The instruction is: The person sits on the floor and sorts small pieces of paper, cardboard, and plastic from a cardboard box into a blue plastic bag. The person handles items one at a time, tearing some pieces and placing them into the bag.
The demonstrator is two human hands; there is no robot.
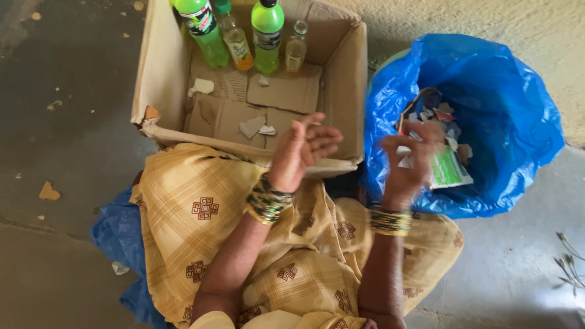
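Draped across my lap, nearest the camera, lies a yellow checked cloth with brown motifs (pixel 207 201). Beyond it stands an open brown cardboard box (pixel 344 79), torn scraps on its floor, with four plastic bottles (pixel 266 33) upright along its far wall: two green, two paler. To its right, just beside it, sits a bin lined with a blue plastic bag (pixel 518 103) holding paper scraps. I see my left hand (pixel 301 149) raised over the box's near edge, fingers spread, holding nothing. My right hand (pixel 411 164), blurred, hovers at the bag's near rim, fingers closed on a green and white paper wrapper (pixel 450 169).
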